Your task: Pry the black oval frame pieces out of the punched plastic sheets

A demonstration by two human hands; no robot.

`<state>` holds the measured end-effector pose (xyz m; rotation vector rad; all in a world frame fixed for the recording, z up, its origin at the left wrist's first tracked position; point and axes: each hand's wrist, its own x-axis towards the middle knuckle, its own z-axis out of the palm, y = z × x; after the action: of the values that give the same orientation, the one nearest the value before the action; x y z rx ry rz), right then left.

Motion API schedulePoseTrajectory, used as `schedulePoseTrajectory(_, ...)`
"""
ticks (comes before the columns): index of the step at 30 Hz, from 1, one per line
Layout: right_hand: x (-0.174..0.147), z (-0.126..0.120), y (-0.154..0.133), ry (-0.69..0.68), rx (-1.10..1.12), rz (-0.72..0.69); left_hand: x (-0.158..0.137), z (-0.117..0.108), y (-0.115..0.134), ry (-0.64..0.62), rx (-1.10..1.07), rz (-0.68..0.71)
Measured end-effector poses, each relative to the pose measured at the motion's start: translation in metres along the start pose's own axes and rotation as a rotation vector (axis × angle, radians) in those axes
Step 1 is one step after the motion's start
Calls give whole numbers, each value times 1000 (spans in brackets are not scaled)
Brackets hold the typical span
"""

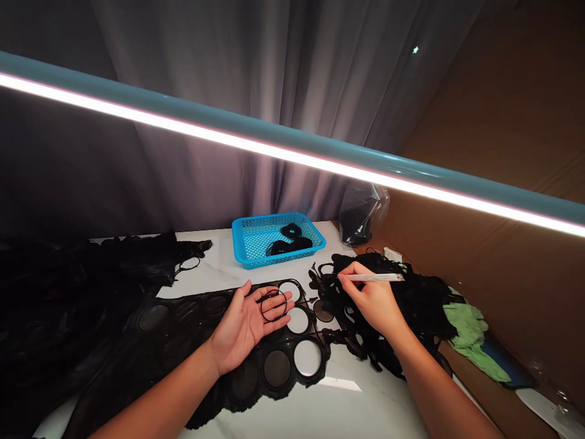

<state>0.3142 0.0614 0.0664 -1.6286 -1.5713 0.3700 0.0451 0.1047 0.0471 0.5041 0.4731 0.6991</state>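
My left hand [249,320] lies palm up with its fingers stretched out. A thin black ring [262,311] rests across those fingers. Beneath that hand spreads a black rubber-like sheet [256,378] with rows of round openings, some showing white table and some filled dark. My right hand [372,299] is closed in a pinch around a slim white pen-like tool [377,277]; the tool's working tip is hidden. It hovers over or touches a heap of black scraps [415,299]; I cannot tell which.
Behind the hands stands a blue perforated basket [240,250] holding bundles of black rings [292,246]. More black sheets [82,299] are piled left. A clear plastic bag [363,213] and a green cloth [470,332] are right. A lit tube lamp [292,152] crosses above.
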Motion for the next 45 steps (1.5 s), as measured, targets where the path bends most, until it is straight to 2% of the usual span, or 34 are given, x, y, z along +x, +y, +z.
schedulePoseTrajectory(5,0,-2,0,13,21,0,-1,-2,-6,34,77,19)
schedulePoseTrajectory(9,1,-5,-1,20,26,1,7,6,14,181,408,137)
schedulePoseTrajectory(12,2,-8,-1,30,42,4,37,16,49,244,572,302)
schedulePoseTrajectory(16,3,-9,-2,22,74,-9,101,23,83,326,820,492)
schedulePoseTrajectory(20,3,-12,-2,11,93,-25,146,21,81,280,1124,486)
schedulePoseTrajectory(23,3,-14,-4,6,98,-19,151,22,80,237,1310,482)
schedulePoseTrajectory(26,2,-12,-6,-9,135,-12,129,26,87,217,1460,510)
schedulePoseTrajectory(29,-3,2,-6,-55,219,-10,78,26,81,183,1603,515)
schedulePoseTrajectory(33,-10,33,-2,-160,348,31,-12,-1,33,51,1785,448)
schedulePoseTrajectory(35,-11,50,-3,-219,392,45,-45,-23,3,-56,2072,455)
schedulePoseTrajectory(36,-10,57,-5,-250,413,45,-56,-32,-9,-47,2159,464)
schedulePoseTrajectory(40,4,89,-24,-384,437,-27,-70,-53,-33,27,2284,502)
schedulePoseTrajectory(43,17,111,-35,-464,310,-107,-68,-52,-34,39,2279,495)
schedulePoseTrajectory(45,23,122,-38,-504,243,-101,-68,-51,-32,44,2271,483)
